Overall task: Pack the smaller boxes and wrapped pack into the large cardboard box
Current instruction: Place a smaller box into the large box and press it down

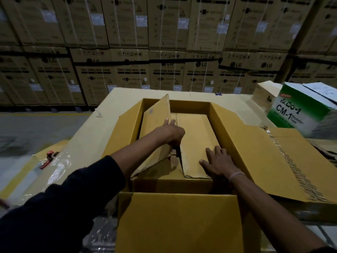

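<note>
The large cardboard box (235, 143) stands open in front of me with its flaps spread. Inside it on the right a flat brown box (195, 136) lies level. My right hand (218, 162) rests on its near end, fingers spread. On the left a second brown box (155, 121) leans tilted, its far end raised against the box's left wall. My left hand (172, 133) grips this tilted box along its right edge. No wrapped pack can be made out inside.
A green and white tape carton (299, 112) and a small brown carton (264, 94) sit at the right. A plastic-wrapped bundle with a red tape dispenser (48, 158) lies at the left. Stacked washing machine cartons (164, 52) fill the background.
</note>
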Action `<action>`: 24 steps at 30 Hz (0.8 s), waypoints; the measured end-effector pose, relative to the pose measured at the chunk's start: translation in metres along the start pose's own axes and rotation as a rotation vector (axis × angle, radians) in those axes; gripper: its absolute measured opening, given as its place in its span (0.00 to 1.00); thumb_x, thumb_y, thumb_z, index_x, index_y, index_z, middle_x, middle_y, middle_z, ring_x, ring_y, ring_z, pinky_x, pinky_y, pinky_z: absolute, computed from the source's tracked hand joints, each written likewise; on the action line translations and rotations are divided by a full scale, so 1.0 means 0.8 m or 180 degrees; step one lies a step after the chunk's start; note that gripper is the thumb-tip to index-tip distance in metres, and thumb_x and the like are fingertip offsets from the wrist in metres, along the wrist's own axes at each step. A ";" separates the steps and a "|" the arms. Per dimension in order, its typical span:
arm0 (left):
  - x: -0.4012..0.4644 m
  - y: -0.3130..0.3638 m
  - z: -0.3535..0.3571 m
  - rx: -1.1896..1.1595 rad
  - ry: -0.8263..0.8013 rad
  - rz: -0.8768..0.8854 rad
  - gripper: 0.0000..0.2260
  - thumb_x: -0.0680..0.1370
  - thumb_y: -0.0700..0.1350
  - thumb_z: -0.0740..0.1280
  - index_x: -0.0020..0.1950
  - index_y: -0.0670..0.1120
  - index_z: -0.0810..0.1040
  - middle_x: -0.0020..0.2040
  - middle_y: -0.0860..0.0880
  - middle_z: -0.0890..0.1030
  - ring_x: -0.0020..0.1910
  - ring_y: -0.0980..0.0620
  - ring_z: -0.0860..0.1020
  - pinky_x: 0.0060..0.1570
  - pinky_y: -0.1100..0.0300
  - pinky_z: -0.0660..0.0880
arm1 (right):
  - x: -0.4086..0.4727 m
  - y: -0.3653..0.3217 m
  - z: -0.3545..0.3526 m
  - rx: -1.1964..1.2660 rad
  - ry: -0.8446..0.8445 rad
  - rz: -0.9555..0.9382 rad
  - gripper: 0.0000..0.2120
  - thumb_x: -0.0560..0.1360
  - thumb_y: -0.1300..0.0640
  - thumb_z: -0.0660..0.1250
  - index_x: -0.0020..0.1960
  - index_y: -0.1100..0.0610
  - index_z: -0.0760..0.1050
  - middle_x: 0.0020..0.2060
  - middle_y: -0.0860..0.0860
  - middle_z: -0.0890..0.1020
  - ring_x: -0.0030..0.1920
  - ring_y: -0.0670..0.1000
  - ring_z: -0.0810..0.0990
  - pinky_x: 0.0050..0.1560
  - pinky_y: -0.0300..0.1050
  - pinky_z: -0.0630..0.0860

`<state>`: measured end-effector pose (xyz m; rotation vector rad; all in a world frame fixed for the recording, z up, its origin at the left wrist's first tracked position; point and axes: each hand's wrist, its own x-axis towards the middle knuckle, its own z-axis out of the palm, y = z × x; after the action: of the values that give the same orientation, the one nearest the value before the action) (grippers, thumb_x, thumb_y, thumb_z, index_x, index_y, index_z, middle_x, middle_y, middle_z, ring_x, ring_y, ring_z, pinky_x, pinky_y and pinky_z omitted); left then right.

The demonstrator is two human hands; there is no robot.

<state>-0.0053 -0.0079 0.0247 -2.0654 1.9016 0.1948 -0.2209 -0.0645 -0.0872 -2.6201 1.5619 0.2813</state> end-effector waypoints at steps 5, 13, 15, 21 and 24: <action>-0.050 -0.069 -0.036 0.0189 -0.0013 -0.0583 0.23 0.82 0.37 0.63 0.76 0.46 0.67 0.83 0.40 0.43 0.81 0.36 0.41 0.78 0.35 0.52 | -0.001 -0.005 -0.001 -0.0041 -0.0025 0.0020 0.38 0.82 0.31 0.50 0.83 0.52 0.50 0.79 0.59 0.55 0.77 0.65 0.57 0.74 0.62 0.62; -0.081 -0.171 0.007 0.0320 0.0058 -0.0895 0.25 0.78 0.46 0.70 0.74 0.50 0.69 0.79 0.40 0.62 0.81 0.37 0.54 0.74 0.33 0.60 | 0.012 -0.028 -0.006 0.0021 -0.0238 0.0382 0.60 0.63 0.13 0.49 0.80 0.54 0.55 0.79 0.63 0.57 0.76 0.71 0.58 0.73 0.73 0.60; -0.081 -0.178 0.026 0.0563 0.0247 -0.0876 0.26 0.77 0.52 0.70 0.73 0.51 0.69 0.78 0.41 0.64 0.80 0.39 0.56 0.70 0.34 0.63 | 0.017 -0.046 -0.012 0.0168 -0.0275 0.0540 0.65 0.58 0.11 0.49 0.82 0.54 0.54 0.80 0.65 0.54 0.77 0.75 0.54 0.72 0.77 0.53; -0.080 -0.183 0.047 0.0933 0.0610 -0.0627 0.33 0.75 0.60 0.71 0.76 0.52 0.67 0.79 0.40 0.63 0.80 0.38 0.56 0.69 0.37 0.63 | 0.033 -0.107 -0.009 0.0675 -0.0094 0.0775 0.52 0.67 0.31 0.74 0.79 0.55 0.56 0.79 0.67 0.51 0.76 0.79 0.49 0.72 0.80 0.50; -0.078 -0.186 0.048 0.0856 0.0612 -0.0582 0.34 0.73 0.62 0.72 0.76 0.53 0.68 0.79 0.41 0.63 0.80 0.38 0.56 0.71 0.35 0.61 | 0.035 -0.121 -0.026 0.0859 0.0168 0.0649 0.34 0.72 0.44 0.75 0.71 0.55 0.65 0.73 0.62 0.63 0.69 0.74 0.66 0.67 0.73 0.67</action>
<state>0.1401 0.0720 0.0295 -2.1155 1.7162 -0.2966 -0.1207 -0.0456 -0.0749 -2.2877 1.7487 0.0103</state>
